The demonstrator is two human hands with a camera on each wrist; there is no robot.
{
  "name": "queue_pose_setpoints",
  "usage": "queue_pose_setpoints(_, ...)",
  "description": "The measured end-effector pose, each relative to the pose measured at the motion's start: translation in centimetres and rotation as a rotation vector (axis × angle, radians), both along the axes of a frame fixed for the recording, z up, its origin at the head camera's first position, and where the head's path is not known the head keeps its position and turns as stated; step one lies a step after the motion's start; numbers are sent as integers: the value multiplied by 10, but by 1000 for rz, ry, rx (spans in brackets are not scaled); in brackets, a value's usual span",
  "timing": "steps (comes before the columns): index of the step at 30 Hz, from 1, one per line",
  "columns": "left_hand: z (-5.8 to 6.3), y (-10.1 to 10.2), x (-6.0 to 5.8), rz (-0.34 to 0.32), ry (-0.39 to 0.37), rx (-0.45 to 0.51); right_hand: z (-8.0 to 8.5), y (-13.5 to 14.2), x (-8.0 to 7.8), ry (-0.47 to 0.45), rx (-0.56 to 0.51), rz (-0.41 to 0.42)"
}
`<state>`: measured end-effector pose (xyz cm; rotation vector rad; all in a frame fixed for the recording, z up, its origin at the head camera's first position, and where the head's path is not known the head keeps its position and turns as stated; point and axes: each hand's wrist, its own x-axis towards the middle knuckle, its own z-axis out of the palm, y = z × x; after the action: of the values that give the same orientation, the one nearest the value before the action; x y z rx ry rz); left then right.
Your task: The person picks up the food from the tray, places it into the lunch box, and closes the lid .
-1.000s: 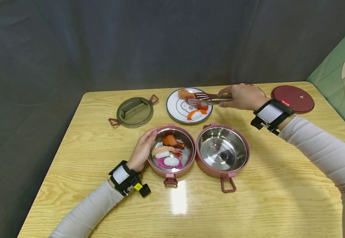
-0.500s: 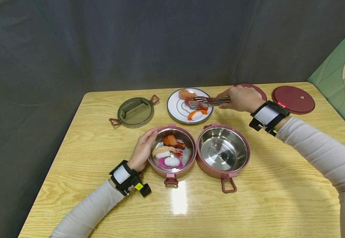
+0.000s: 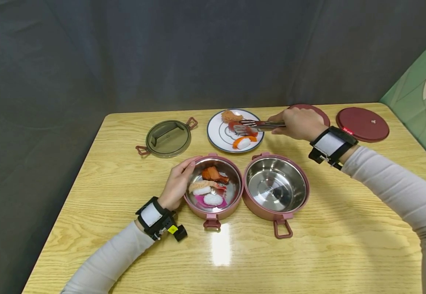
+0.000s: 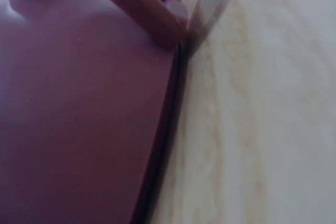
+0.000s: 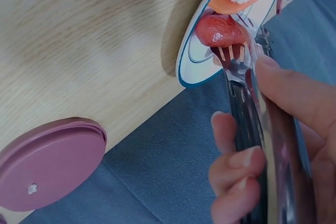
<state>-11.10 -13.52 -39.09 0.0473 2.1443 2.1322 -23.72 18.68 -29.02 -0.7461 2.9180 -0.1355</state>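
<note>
My left hand (image 3: 177,183) holds the left side of a pink lunch container (image 3: 231,208) with a steel lining. Inside lie a brown drumstick (image 3: 213,174), a shrimp sushi (image 3: 202,188) and a white rice piece (image 3: 213,199) on purple. The container's outer wall (image 4: 79,103) fills much of the left wrist view. My right hand (image 3: 304,122) grips metal tongs (image 3: 264,125) over a blue-rimmed white plate (image 3: 217,139). In the right wrist view, the tong tips are around a red sausage (image 5: 218,31). Beside it on the plate are fried chicken (image 3: 231,116) and an orange-topped sushi (image 3: 244,142).
A second pink container (image 3: 260,209), with nothing in it, stands against the first one's right side. A translucent green lid (image 3: 168,139) with handles lies back left. Two dark red lids, one (image 3: 362,123) at far right and one (image 3: 310,108) partly behind my right hand, lie along the back edge.
The right hand and tongs have shifted slightly, and the tong arms have come closer together over the sausage. My left hand stays on the container.
</note>
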Motion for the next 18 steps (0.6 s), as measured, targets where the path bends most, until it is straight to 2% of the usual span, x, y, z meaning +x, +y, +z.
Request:
queue_pose_setpoints(11, 1, -8, -8, 42, 5, -6, 0, 1, 1, -1, 5, 4)
queue_pose_setpoints(18, 3, -14, -13, 98, 4, -21, 1, 2, 2, -2, -6, 8)
